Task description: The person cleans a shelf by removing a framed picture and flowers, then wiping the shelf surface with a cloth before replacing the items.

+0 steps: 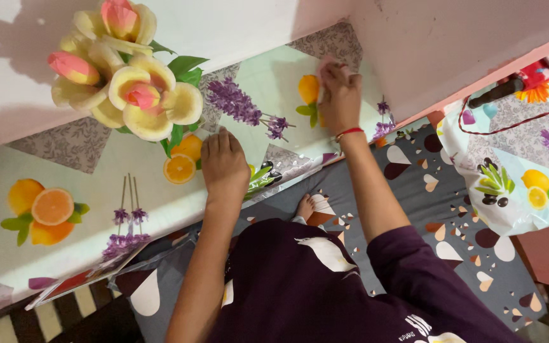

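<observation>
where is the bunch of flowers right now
The bunch of flowers stands at the upper left of the head view, on the patterned shelf cover by the wall, just beyond the left hand.

White wall [236, 25], grey heart-patterned bedsheet [414, 184] below.

1. Artificial flowers [128, 70] crowd the shelf's [90, 190] left-back bit, right beside the left hand [223, 166].
2. Wall corner [376, 57] boxes in the right hand [340, 95].
3. Between the hands it's open oilcloth, plenty of sliding room.
</observation>
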